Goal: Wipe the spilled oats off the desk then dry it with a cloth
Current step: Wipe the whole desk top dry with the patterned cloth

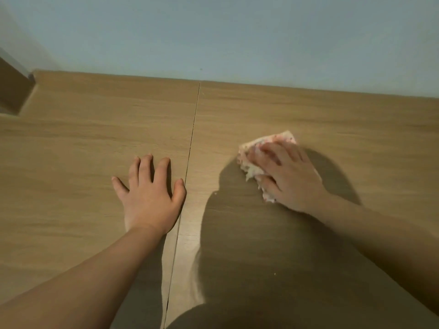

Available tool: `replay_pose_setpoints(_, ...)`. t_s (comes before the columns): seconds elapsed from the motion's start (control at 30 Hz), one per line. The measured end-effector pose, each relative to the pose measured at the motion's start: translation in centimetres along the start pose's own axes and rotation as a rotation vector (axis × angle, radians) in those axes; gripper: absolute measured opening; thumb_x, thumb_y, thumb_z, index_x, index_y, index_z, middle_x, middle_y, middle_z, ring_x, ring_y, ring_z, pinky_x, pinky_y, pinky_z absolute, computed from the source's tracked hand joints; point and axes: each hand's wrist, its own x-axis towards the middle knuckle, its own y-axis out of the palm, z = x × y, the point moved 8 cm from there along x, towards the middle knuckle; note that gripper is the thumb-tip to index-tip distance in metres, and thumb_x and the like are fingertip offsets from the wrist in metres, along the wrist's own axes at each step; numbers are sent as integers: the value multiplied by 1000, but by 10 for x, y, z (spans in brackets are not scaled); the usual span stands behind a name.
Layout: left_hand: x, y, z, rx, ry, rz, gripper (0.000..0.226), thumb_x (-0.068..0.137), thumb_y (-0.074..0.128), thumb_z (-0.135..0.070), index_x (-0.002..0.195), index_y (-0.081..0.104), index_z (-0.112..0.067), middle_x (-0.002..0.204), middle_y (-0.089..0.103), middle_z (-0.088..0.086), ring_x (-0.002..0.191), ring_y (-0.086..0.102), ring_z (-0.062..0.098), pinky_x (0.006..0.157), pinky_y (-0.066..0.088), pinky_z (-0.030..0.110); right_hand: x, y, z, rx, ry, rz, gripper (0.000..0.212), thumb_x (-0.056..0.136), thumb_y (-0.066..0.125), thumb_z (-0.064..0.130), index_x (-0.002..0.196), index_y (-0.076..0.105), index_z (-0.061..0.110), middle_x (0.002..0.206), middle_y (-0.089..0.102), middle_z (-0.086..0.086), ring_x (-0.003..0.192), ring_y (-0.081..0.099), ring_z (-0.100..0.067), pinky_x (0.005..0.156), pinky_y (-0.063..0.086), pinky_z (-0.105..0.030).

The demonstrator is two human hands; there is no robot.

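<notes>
Bg: pale blue-grey wall (213,32), dim light.

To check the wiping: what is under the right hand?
The right hand holds a white, red-speckled cloth on the wooden desk. Whatever lies beneath the cloth is hidden.
</notes>
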Motion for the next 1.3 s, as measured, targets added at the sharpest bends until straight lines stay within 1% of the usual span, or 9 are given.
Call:
replay_pose_setpoints(0.1, 1, -1, -3, -7, 3, 12, 63, 84, 23, -53, 140, 36, -26, 152, 25, 7, 143, 7, 23, 110, 3, 60, -34, 0, 13, -21, -201, 115, 48, 92, 34, 44, 134, 43, 24, 142, 40, -4, 133, 31, -29, 111, 19, -44)
replay_pose_setpoints(0.3, 1, -3, -2, -20, 0, 3, 54, 92, 31, -49, 140, 35, -26, 152, 23, 7, 144, 7, 23, 111, 2, 60, 12, 4, -104, -7, 628, 147, 50, 97, 21, 45, 145, 24, 34, 155, 18, -1, 142, 11, -27, 113, 8, -46)
replay_pose_setpoints(0.43, 0, -4, -3, -2, 14, 2, 54, 93, 31, -47, 142, 31, -27, 153, 20, 8, 144, 6, 24, 111, 2, 61, -20, 9, 9, -64, 225, 109, 54, 89, 27, 44, 139, 39, 26, 144, 41, -11, 133, 34, -39, 109, 24, -53)
replay_pose_setpoints(0.67, -4, 2, -5, 57, 85, 137, 59, 97, 16, -50, 150, 11, -23, 158, 1, 10, 145, -6, 26, 110, -1, 63, -141, 6, 138, -63, -388, 297, 47, 98, 21, 48, 144, 23, 34, 150, 30, 3, 141, 20, -27, 115, 14, -47)
replay_pose_setpoints(0.87, -59, 7, 12, 137, 270, 199, 62, 96, 7, -51, 150, -8, -24, 158, -13, 4, 144, -16, 23, 115, -5, 49, -113, -3, 25, -19, 632, 199, 50, 98, 11, 49, 147, 10, 39, 157, 7, 5, 144, -1, -21, 114, -3, -38)
replay_pose_setpoints(0.97, -81, 11, 16, 132, 285, 188, 60, 97, 5, -49, 149, -9, -24, 157, -14, 2, 143, -17, 22, 115, -7, 46, -112, 9, 107, -36, 400, 228, 49, 97, 6, 50, 144, -5, 39, 155, -2, 3, 143, -5, -25, 115, -6, -45)
replay_pose_setpoints(1.07, -90, 10, 17, 121, 305, 185, 60, 98, 8, -48, 150, -8, -24, 158, -13, 2, 144, -16, 22, 116, -6, 45, -129, 11, 187, 9, 13, 260, 48, 96, 23, 48, 142, 19, 38, 151, 23, 1, 140, 20, -28, 115, 12, -50)
replay_pose_setpoints(1.13, -99, 10, 19, 120, 318, 189, 59, 98, 8, -48, 150, -9, -24, 157, -14, 2, 143, -17, 22, 116, -6, 45, -133, 10, 180, -84, -140, 275, 47, 96, 24, 46, 142, 18, 36, 152, 20, 0, 141, 15, -28, 115, 13, -52)
replay_pose_setpoints(1.3, -108, 9, 17, 85, 240, 227, 59, 99, 11, -47, 150, -9, -25, 157, -16, 2, 143, -19, 23, 116, -6, 47, -148, -7, 64, -22, 725, 150, 51, 98, 11, 48, 147, 9, 37, 157, 6, 4, 144, -2, -22, 116, -2, -41)
